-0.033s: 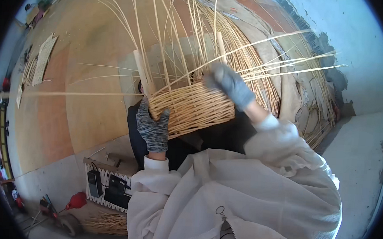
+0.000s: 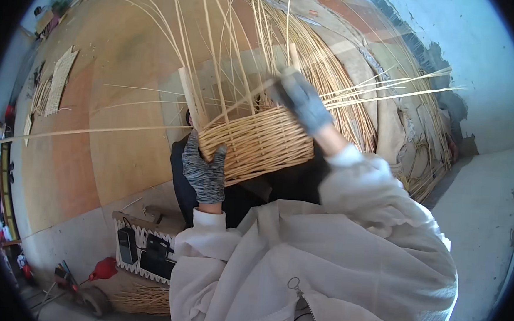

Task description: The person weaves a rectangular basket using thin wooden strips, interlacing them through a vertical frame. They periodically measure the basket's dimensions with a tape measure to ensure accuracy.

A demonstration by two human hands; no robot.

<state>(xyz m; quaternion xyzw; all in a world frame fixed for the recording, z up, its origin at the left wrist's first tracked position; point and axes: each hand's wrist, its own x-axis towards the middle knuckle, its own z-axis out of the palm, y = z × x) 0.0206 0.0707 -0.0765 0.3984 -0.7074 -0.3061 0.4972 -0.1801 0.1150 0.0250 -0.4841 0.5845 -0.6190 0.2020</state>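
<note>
A half-woven wicker basket (image 2: 264, 140) rests tilted on my lap, its bare upright willow stakes (image 2: 218, 70) rising from the far side. My left hand (image 2: 204, 172), in a grey mottled knit glove, grips the basket's left corner, thumb in front and fingers partly hidden. Over the right part of the upper edge is my right hand (image 2: 301, 103), also gloved and blurred by motion. Its fingers are closed on a pale willow rod (image 2: 240, 103) that slants up from the left corner. Thick wooden posts (image 2: 191, 97) stand at the basket's corners.
A long loose rod (image 2: 88, 129) sticks out left from the basket. Beyond it, a large bundle of willow rods (image 2: 333, 77) lies along the floor by the wall. At lower left are a small stand (image 2: 128, 264) with dark devices and a red object (image 2: 103, 269).
My right hand has shifted slightly left and down, and the rod in it has swung, now blurred. The long rod's far-left end has dropped a little. My left hand stays on the basket.
</note>
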